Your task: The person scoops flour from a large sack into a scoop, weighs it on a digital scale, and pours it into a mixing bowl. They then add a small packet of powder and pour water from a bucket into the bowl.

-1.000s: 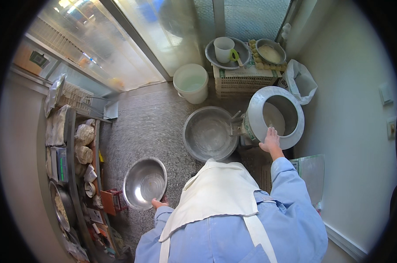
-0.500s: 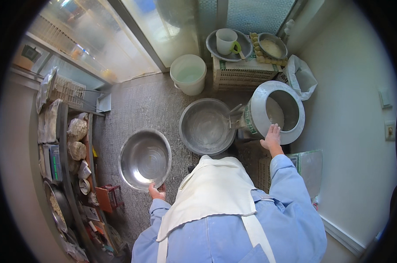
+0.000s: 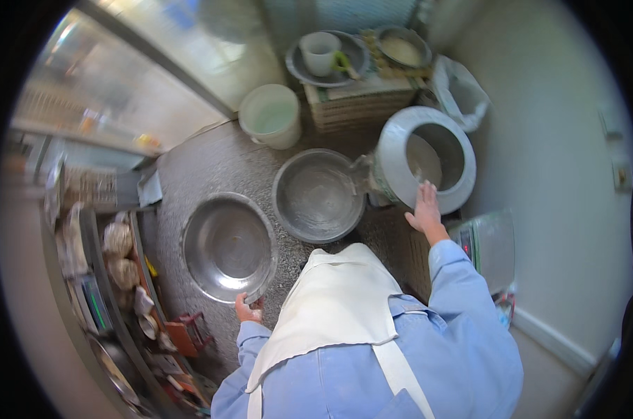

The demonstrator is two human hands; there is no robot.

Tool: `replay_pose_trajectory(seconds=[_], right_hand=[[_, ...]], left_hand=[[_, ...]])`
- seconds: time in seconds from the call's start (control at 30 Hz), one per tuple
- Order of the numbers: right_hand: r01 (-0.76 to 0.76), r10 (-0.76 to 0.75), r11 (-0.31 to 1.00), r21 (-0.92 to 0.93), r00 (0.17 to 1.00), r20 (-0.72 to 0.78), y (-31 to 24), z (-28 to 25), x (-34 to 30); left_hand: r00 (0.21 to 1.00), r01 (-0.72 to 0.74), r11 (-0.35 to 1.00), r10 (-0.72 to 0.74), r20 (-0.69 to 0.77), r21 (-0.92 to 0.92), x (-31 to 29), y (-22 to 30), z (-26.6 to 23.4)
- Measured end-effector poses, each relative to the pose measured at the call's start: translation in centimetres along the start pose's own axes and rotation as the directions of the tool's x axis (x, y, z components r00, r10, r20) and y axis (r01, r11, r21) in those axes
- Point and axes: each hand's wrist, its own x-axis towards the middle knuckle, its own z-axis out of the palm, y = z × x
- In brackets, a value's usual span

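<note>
A shiny empty metal basin [image 3: 230, 255] hangs at my left side. Its near rim is in my left hand [image 3: 249, 309], thumb over the edge. My right hand [image 3: 426, 211] lies with fingers stretched out against the near rim of a light-grey drum-shaped machine [image 3: 396, 187]. Pale powdery material [image 3: 422, 159] shows inside the machine's round opening. Between my hands, a wide grey metal tub [image 3: 286, 222] dusted with white stands on the floor, under the machine's spout [image 3: 359, 174].
A white bucket of liquid [image 3: 270, 119] stands ahead. Behind the tub, a crate [image 3: 362, 108] bears a basin with a white jug [image 3: 320, 54] and a bowl of pale grain [image 3: 403, 47]. Shelves [image 3: 93, 230] with bags line the left. A flat-topped scale [image 3: 489, 244] stands right, beside the wall.
My view has swung a little, shifting the surroundings up and left. The metal basin looks slightly larger, still in my left hand. My right hand stays at the machine's rim.
</note>
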Motion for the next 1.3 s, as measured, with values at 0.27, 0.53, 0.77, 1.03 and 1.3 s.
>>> replay_pose_trajectory(seconds=[0.27,0.53,0.77,1.03,1.3], right_hand=[[-0.069,0.064,0.988,0.135,0.997,0.041,-1.1,-1.3,0.8],[-0.006,0.090,0.935,0.354,0.971,-0.222,-0.5,0.9,-0.9],[-0.099,0.364,0.768,0.633,0.880,-0.304,-2.8,7.5,-12.3],[-0.448,0.647,0.426,0.786,0.758,0.082,-3.0,16.6,-26.0],[-0.404,0.870,0.108,0.908,0.481,0.111,5.9,21.8,-30.1]], left_hand=[[0.997,0.078,0.980,-0.077,-0.012,0.182,0.9,0.1,4.6],[0.986,0.014,0.928,-0.076,0.151,0.373,1.6,0.9,9.6],[0.882,-0.108,0.756,-0.227,0.414,0.645,2.5,0.5,20.1],[0.609,-0.105,0.735,-0.485,0.628,0.670,-3.9,-9.5,33.0],[0.556,-0.107,0.710,-0.537,0.634,0.696,-7.5,-16.1,37.9]])
